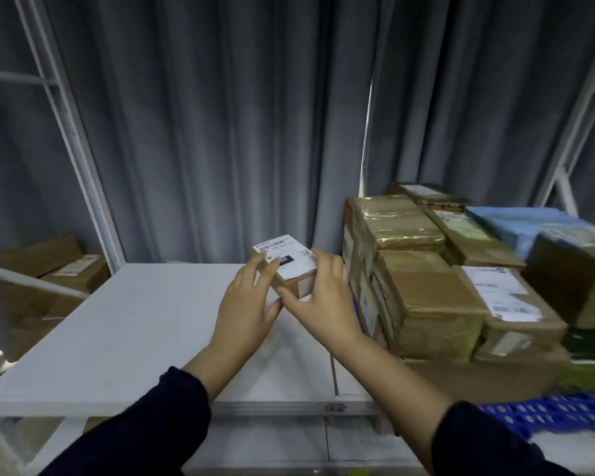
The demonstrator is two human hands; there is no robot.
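Note:
A small cardboard parcel (291, 269) with a white barcode label on top sits near the back of a white shelf board (124, 324). Both my hands are on it. My left hand (246, 300) holds its left side, fingers laid over the label and thumb at the front corner. My right hand (323, 297) grips its right side, thumb along the front edge and fingers over the top right. Dark sleeves cover both forearms.
A stack of taped brown parcels (423, 280) stands right beside the small parcel, with a blue box (516, 223) behind. More cardboard boxes (59, 266) lie on the left bay. White rack uprights (83, 173) and a grey curtain (220, 115) stand behind. A blue plastic crate (547, 412) shows at lower right.

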